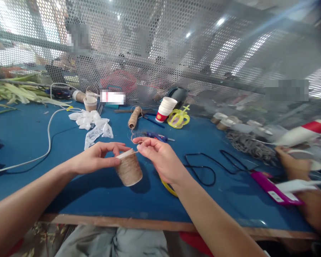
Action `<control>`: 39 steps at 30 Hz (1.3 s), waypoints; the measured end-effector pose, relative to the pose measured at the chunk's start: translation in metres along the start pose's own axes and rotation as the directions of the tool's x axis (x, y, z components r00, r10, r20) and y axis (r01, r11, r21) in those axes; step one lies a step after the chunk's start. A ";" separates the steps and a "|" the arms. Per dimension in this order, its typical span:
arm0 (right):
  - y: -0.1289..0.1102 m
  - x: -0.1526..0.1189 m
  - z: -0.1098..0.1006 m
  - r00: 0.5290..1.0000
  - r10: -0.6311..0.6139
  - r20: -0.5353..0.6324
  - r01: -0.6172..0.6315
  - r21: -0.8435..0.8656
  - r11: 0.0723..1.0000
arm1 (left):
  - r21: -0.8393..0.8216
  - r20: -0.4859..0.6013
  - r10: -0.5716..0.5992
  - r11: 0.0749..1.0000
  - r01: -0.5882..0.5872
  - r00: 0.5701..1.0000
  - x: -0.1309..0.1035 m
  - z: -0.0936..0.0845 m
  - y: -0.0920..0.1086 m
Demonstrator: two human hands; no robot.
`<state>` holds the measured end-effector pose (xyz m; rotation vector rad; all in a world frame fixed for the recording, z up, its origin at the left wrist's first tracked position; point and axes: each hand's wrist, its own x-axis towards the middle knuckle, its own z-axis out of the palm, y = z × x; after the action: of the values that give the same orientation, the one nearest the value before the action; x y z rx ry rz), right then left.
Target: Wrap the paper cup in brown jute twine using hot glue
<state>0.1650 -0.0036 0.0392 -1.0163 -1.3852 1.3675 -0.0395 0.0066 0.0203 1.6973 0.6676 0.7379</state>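
My left hand (103, 157) grips the rim of a paper cup (130, 170) wrapped in brown twine, its fingers at the opening and thumb on the near side. The cup is tilted, with a white band showing at its upper edge. Close beside that rim, my right hand (156, 155) pinches a thin strand of twine that runs to the cup. Beyond my hands lies a ball of twine (134, 117), with a strand trailing toward my right fingers. A blue glue gun (156, 137) rests just behind my right hand.
Stacked paper cups (166, 109) and a yellow crown-shaped piece (178, 117) stand at the back. White lace (97, 132) lies left. A white cable (49, 137), a black cord (200, 167) and a purple power strip (276, 189) cross the table. Another person's hand (293, 162) is at right.
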 end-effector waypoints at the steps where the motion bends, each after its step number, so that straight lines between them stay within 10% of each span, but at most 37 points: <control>1: 0.001 0.000 -0.001 1.000 0.006 -0.005 -0.006 0.007 1.000 | -0.025 0.005 -0.002 1.000 0.002 1.000 0.000 0.000 0.001; 39: 0.010 -0.011 0.000 0.987 0.092 0.134 -0.123 0.245 0.962 | -0.188 0.156 0.108 0.979 -0.078 0.982 -0.007 -0.005 0.009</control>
<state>0.1674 -0.0132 0.0286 -0.8605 -1.2171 1.6641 -0.0475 0.0021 0.0291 1.6092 0.3947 0.6925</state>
